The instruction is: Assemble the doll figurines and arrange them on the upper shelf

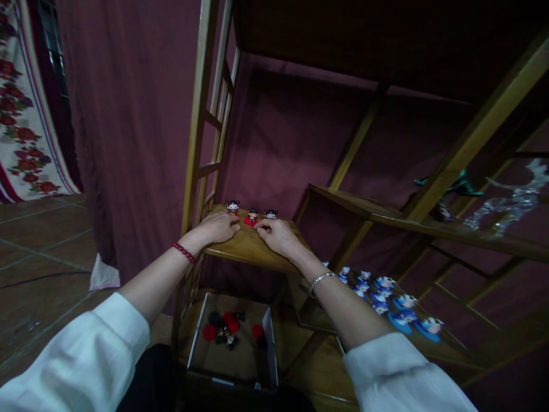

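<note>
- Hands both reached out over a honey-brown wooden shelf, side by side and close together.
- Holds left hand palm down at the shelf's left end, fingers loosely bent and close together, just in front of a small black-haired, red-based doll figurine; cannot tell anything of the hidden palm.
- Brings right thumb and fingertips narrowly together at the edge of the round red base of a second black-haired figurine, upright in the middle; cannot tell whether gripping or only touching, with right hand partly covering a third black-haired figurine.
- Wears a dark-red beaded bracelet on left wrist, a silver bangle on right, and white sleeves.
- Has below, between the forearms, an open cardboard box with red-and-black figurines lying jumbled inside.
- Sees blue-and-white figurines grouped lower right, and above them a clear, glassy deer-shaped ornament on another wooden shelf.
</note>
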The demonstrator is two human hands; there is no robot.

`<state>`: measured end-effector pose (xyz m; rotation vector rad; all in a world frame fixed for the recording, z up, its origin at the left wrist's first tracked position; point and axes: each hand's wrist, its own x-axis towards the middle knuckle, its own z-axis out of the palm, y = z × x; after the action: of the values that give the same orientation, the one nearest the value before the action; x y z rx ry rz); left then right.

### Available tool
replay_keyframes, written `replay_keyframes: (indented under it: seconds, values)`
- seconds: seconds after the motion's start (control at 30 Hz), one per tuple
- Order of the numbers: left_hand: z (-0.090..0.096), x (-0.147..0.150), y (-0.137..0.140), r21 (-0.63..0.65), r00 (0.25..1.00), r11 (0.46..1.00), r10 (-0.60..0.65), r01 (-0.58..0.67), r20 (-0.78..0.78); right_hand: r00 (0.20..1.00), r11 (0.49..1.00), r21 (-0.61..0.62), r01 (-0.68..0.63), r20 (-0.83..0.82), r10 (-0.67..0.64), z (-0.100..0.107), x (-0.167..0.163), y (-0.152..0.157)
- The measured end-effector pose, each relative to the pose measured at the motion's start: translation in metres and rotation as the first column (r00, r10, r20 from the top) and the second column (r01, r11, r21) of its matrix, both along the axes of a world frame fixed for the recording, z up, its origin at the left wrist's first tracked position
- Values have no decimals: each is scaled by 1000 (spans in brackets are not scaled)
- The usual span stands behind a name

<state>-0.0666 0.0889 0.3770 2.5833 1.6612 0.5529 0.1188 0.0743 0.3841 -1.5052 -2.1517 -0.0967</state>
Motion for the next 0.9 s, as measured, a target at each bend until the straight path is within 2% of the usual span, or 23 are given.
replay_keyframes:
  seconds: [0.17,0.9]
  values:
    - [2,0,-2,3,1000,1000,-12,12,-5,1000,999,-32,-10,-30,9,-1,0,1]
    - [2,-1,-3,3,1000,1000,9,-9,3,996,999,-8,-37,-81,36,-2,2,0]
